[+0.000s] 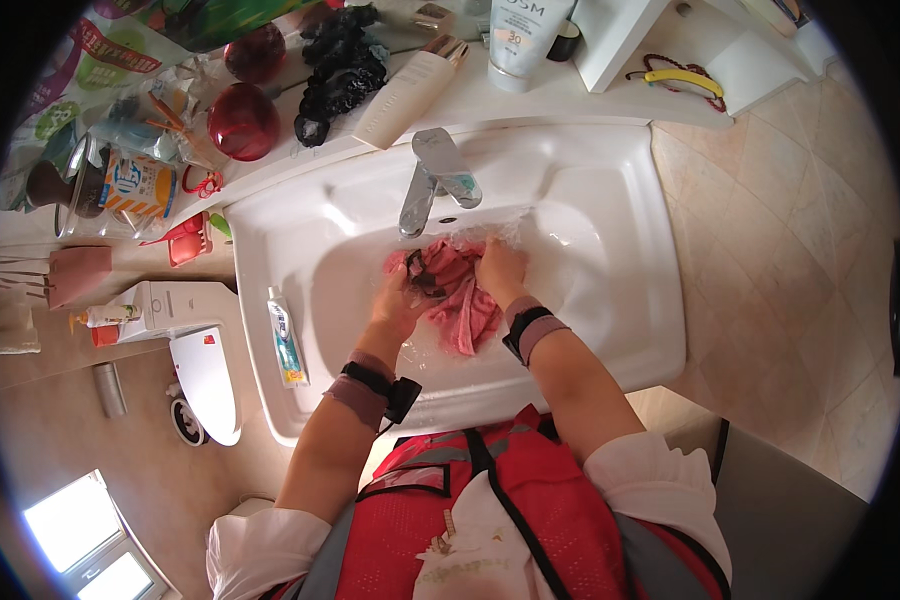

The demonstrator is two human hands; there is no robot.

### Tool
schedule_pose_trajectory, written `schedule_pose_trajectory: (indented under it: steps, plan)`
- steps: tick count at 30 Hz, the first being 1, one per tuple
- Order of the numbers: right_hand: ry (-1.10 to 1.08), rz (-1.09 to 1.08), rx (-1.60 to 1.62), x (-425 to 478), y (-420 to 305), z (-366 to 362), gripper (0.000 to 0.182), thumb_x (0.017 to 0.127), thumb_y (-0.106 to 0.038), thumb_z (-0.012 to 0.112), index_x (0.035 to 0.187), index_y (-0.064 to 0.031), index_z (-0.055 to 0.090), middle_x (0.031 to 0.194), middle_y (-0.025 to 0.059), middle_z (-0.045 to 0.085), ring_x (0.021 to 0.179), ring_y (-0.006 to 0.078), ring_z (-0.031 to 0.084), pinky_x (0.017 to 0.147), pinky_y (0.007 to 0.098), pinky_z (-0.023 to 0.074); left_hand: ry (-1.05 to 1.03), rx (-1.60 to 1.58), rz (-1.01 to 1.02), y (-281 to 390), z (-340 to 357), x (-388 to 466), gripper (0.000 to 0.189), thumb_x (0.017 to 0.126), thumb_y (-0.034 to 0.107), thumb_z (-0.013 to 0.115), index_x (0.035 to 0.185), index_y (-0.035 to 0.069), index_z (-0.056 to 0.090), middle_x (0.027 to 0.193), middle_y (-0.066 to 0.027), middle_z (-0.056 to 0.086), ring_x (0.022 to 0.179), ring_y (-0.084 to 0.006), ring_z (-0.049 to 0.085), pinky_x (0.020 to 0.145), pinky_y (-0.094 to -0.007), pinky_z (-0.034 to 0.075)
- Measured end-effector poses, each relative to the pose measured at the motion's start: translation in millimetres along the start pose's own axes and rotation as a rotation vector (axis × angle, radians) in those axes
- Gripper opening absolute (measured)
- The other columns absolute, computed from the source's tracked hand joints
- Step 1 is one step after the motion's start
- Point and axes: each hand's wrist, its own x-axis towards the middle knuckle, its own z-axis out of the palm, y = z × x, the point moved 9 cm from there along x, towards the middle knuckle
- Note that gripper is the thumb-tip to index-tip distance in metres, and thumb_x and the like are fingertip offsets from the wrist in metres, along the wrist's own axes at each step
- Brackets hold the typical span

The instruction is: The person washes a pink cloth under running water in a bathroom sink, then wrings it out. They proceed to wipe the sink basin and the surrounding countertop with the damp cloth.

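A wet pink cloth (465, 319) with a dark patterned patch lies bunched in the bowl of the white washbasin (330, 172). My left hand (396, 304) holds its left side near the dark patch. On the other side my right hand (501, 268) grips the cloth, its fingertips hidden by folds and splashing water. Just beyond the hands stands a chrome faucet (420, 199), and water splashes around the cloth below it. Both wrists wear cuffs with black straps.
A toothpaste tube (287, 341) lies on the basin's left ledge. Along the back shelf are a red apple (244, 121), a black scrunchie (337, 82), a pale bottle (409, 94) and a white tube (521, 45). A toilet (206, 382) stands at the left. Tiled wall (765, 225) borders the right.
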Motion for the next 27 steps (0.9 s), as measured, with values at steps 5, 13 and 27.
schedule_pose_trajectory:
  steps: [5,13,27]
  plan:
    - [-0.538,-0.412,0.751,-74,-109,22,0.031,0.082,-0.019,0.072,0.103,0.0006,0.061,0.091,0.0254,0.069,0.082,0.0395,0.069,0.069,0.0464,0.0524,-0.149,-0.182,0.087,2,4,6,0.049,0.1,0.046,0.05,0.13,0.009,0.052,0.125,-0.0075,0.054,0.111,-0.0279,0.054,0.101,-0.0511,0.045]
    - [-0.252,-0.822,0.556,-120,-186,-37,0.04,0.081,-0.044,0.074,0.087,-0.0046,0.068,0.087,0.0179,0.07,0.081,0.0388,0.068,0.071,0.0469,0.0533,-0.71,-0.426,0.034,-1,25,-4,0.044,0.102,0.045,0.045,0.126,0.009,0.053,0.117,-0.0087,0.058,0.11,-0.0262,0.054,0.098,-0.0426,0.045]
    - [-0.221,-0.512,-0.186,-51,-72,58,0.028,0.094,-0.012,0.044,0.121,-0.0085,0.051,0.107,0.0221,0.063,0.093,0.0488,0.063,0.084,0.0533,0.0513,0.183,0.054,0.08,19,-57,0,0.051,0.099,0.036,0.055,0.144,0.019,0.04,0.139,-0.0017,0.046,0.132,-0.0253,0.041,0.112,-0.0578,0.025]
